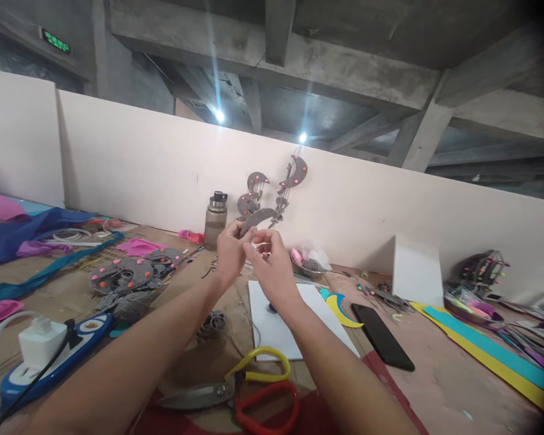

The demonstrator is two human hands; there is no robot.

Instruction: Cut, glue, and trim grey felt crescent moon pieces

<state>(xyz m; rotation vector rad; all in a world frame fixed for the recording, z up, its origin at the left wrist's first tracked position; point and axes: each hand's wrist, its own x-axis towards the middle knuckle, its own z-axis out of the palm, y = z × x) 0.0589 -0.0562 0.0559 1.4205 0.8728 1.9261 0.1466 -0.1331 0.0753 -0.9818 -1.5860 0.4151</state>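
My left hand (230, 251) grips the lower left end of a grey felt crescent (259, 218), which is raised above the table. Close beside it, my right hand (272, 266) has its fingers curled together just under the crescent; what they pinch, if anything, is too small to make out. Behind the hands, grey crescents with pink and orange dots (294, 173) hang on strings against the white panel. Under my forearms lie a white sheet (276, 335), a bundle of grey cord (212, 325) and scissors (258, 383) with one yellow and one red handle.
A bottle (216, 220) stands by the panel (140, 163). On the left are dotted grey felt pieces (133, 275) and a blue power strip (58, 362). To the right lie a black phone (383, 336), a yellow and blue crescent (343, 310) and coloured strips (494, 350).
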